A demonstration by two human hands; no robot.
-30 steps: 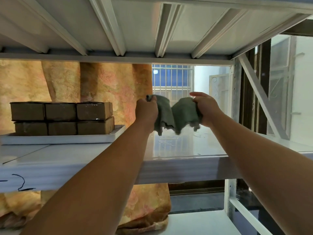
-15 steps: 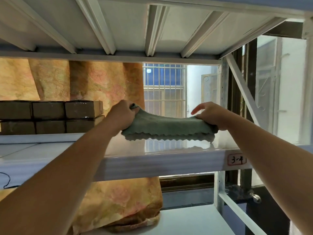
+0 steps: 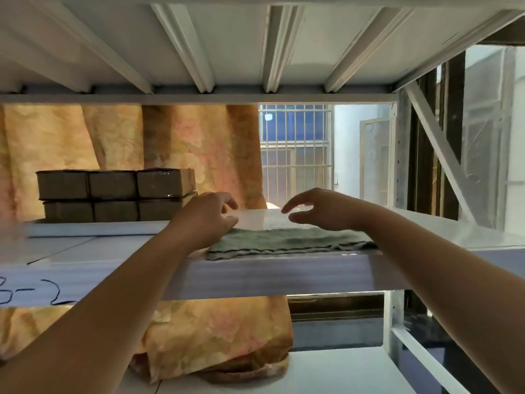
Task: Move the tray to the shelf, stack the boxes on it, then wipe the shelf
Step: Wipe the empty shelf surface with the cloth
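Observation:
A green cloth (image 3: 287,242) lies spread flat on the white shelf (image 3: 270,277), near its front edge. My left hand (image 3: 208,218) hovers at the cloth's left end, fingers apart and curled, holding nothing. Over the cloth's middle my right hand (image 3: 318,211) floats with spread fingers, not touching it. Further left on the same shelf stands a white tray (image 3: 93,228) carrying brown boxes (image 3: 113,194) stacked in two layers of three.
The shelf above (image 3: 255,52) hangs low overhead with ribbed beams. An orange patterned curtain (image 3: 170,143) hangs behind the rack. A diagonal brace (image 3: 437,149) and upright post close the right side. A lower shelf (image 3: 312,371) shows below.
Both hands held the cloth stretched between them above the shelf; now the cloth lies flat on the shelf and both hands have let go and opened.

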